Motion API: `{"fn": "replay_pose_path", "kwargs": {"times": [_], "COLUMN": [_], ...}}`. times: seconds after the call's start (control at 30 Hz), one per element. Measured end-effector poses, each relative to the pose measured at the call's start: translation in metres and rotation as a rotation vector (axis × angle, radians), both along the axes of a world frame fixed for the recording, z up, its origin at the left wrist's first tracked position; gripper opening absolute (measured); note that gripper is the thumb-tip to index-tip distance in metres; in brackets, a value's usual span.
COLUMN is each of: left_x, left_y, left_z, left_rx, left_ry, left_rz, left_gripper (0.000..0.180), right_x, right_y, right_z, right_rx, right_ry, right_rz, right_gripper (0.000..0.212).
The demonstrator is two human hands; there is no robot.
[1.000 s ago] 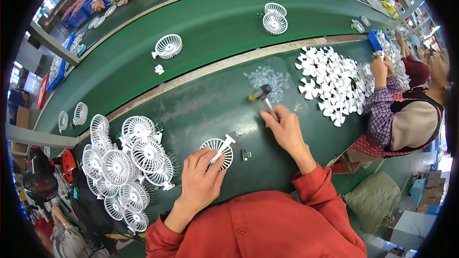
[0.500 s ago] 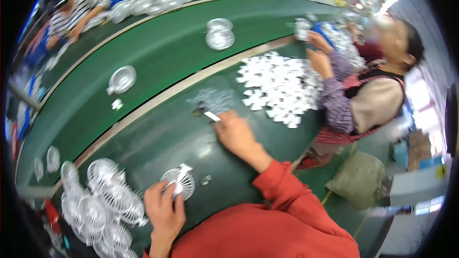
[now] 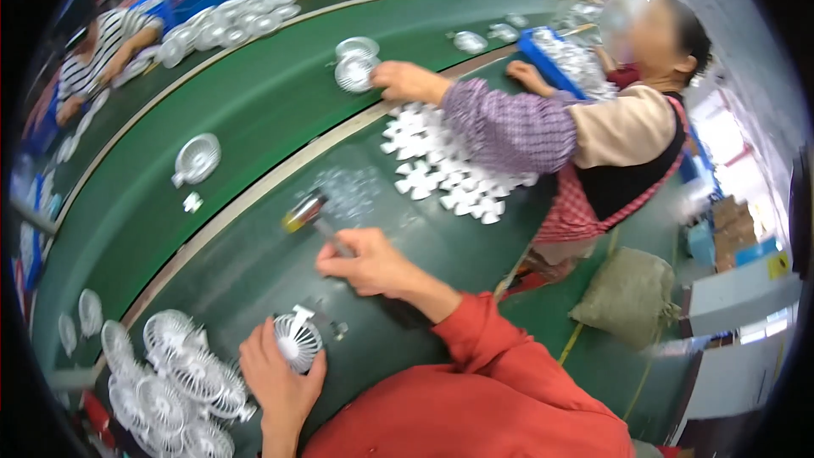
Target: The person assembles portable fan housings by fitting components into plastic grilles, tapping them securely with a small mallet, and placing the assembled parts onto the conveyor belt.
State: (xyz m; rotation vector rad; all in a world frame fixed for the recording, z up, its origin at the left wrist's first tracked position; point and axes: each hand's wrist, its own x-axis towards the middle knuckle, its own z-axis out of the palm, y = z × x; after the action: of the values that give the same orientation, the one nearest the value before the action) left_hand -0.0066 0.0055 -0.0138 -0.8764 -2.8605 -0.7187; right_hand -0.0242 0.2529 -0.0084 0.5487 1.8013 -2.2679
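Observation:
My right hand point(image 3: 371, 261) is closed around the handle of a small hammer point(image 3: 305, 210), whose head has a yellowish face and is raised over the dark green table. Under my left hand point(image 3: 278, 382) sits a round white fan grille point(image 3: 298, 344) with radial ribs and a short neck. The fingers and thumb of that hand hold it at the rim against the tabletop. A small metallic piece point(image 3: 340, 331) lies just right of the grille. Beyond the hammer, small clear plastic pieces point(image 3: 348, 192) are scattered on the table.
White fan grilles point(image 3: 165, 394) are heaped at the left, and white fan blades point(image 3: 424, 178) lie farther right. A green conveyor belt point(image 3: 263, 119) carries more grilles. A co-worker's arm point(image 3: 509, 127) reaches across to the belt. A sack point(image 3: 626, 297) stands on the floor.
My right hand has moved left and nearer with the hammer, which now shows clearly. My left hand still holds the grille. The co-worker's arm has stretched left to a grille on the belt.

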Motion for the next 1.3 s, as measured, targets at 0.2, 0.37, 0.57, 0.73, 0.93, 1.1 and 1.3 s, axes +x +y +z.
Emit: {"fn": "replay_pose_path", "kwargs": {"times": [0.2, 0.37, 0.57, 0.73, 0.93, 1.1, 1.3], "left_x": [-0.007, -0.003, -0.004, -0.005, -0.004, -0.007, -0.011], "left_y": [0.004, 0.0, -0.002, -0.001, 0.0, -0.001, -0.008], "left_z": [0.008, 0.012, 0.012, 0.009, 0.009, 0.009, 0.009], "left_rx": [0.316, 0.346, 0.354, 0.365, 0.373, 0.397, 0.359], "left_ry": [-0.125, -0.132, -0.116, -0.108, -0.122, -0.204, -0.179], "left_rz": [-0.1, -0.14, -0.182, -0.205, -0.19, -0.163, -0.062], "left_gripper": [0.076, 0.08, 0.082, 0.082, 0.081, 0.082, 0.077], "right_x": [0.018, 0.017, 0.021, 0.023, 0.026, 0.027, 0.02], "right_y": [-0.003, -0.023, -0.037, -0.039, -0.037, -0.038, -0.048], "right_z": [0.007, -0.013, -0.007, -0.015, -0.016, -0.021, 0.003], "right_rx": [-0.387, -0.619, -0.625, -0.584, -0.628, -0.685, -0.407], "right_ry": [-0.128, -0.211, -0.232, -0.23, -0.215, -0.139, -0.206], "right_rz": [0.012, 0.078, 0.091, 0.088, 0.091, 0.083, 0.082], "right_gripper": [0.015, 0.022, 0.024, 0.024, 0.024, 0.023, 0.021]}}
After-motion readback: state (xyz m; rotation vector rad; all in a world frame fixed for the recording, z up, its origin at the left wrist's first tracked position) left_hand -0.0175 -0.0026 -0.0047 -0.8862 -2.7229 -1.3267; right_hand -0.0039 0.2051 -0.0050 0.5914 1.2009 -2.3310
